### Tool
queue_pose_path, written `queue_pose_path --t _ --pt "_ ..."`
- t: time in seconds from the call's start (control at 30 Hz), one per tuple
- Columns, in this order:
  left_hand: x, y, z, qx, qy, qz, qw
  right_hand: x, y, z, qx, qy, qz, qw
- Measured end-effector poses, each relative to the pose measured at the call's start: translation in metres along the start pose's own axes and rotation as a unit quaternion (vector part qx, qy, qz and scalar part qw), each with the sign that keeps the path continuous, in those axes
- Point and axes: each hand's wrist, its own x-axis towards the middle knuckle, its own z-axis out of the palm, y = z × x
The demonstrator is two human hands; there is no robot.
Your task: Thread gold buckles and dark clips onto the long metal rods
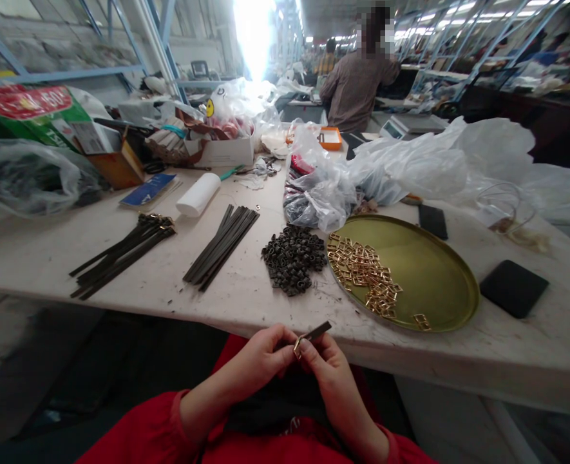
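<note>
Just off the table's front edge, my left hand (271,353) and my right hand (332,370) meet, both closed in a pinch. Between them is a small gold rectangular buckle (297,348), with my left fingertips at it. A dark strap (320,331) sits in my right hand, its end sticking out past the fingers to the upper right. My fingers hide how strap and buckle join. Closest on the table are a pile of small dark loops (294,259) and a round gold-coloured tray (429,270) holding many gold buckles (362,269).
Left of the loops lie loose dark straps (224,247) and a bundle of straps with buckles (123,254). Behind them are a white roll (198,194) and a blue booklet (148,191). Plastic bags (321,183) crowd the back. A black pad (514,287) lies right. A person (357,90) stands beyond.
</note>
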Motion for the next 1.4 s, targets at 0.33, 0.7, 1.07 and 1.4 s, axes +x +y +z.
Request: queue_pose_path --t 0.33,0.7,1.07,1.4 --pt "-0.002 -0.014 0.003 -0.115 0.0 -0.009 0.993 -0.008 0.003 -0.003 -0.172 -0.009 -0.108 0.979" --pt "-0.005 -0.008 0.003 -0.173 -0.015 -0.053 0.983 -0.009 0.0 -0.004 -0.184 0.002 -0.139 0.973" --pt "-0.007 -0.011 0.002 -0.122 0.025 -0.071 0.99 -0.009 -0.025 -0.021 -0.1 -0.153 -0.092 0.979" --pt "-0.016 -0.004 0.01 0.026 0.06 -0.034 0.997 -0.008 -0.033 -0.031 -0.193 -0.217 -0.018 0.957"
